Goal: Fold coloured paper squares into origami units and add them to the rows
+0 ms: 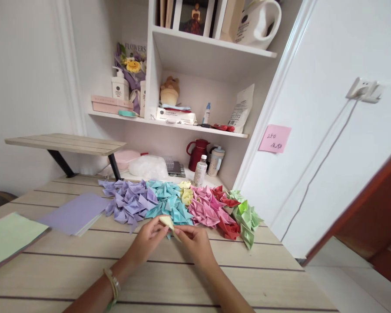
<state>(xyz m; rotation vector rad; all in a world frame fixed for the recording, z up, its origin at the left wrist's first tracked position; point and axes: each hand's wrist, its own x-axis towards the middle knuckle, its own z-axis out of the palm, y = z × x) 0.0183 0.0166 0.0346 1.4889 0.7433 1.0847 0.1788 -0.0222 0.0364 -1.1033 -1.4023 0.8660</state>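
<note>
A small piece of folded pale yellow paper (pixel 166 221) is held up between both hands, above the table's middle. My left hand (pixel 149 236) pinches its left side between thumb and fingers. With thumb and fingertips, my right hand (pixel 194 242) grips its lower right side. Just beyond the hands lie heaps of folded paper pieces: purple (pixel 130 200), blue (pixel 169 202), pale yellow (pixel 186 195), pink (pixel 207 206), red (pixel 230 229) and green (pixel 246 217). The fingers hide part of the paper's folds.
Purple sheets (pixel 74 212) and light green sheets (pixel 9 237) lie on the slatted table (pixel 143 284) at left. A small raised stand (pixel 67 143) is at back left. Behind the heaps are a bottle (pixel 200 170), a dark red jug (pixel 198 154) and white shelves (pixel 198 48).
</note>
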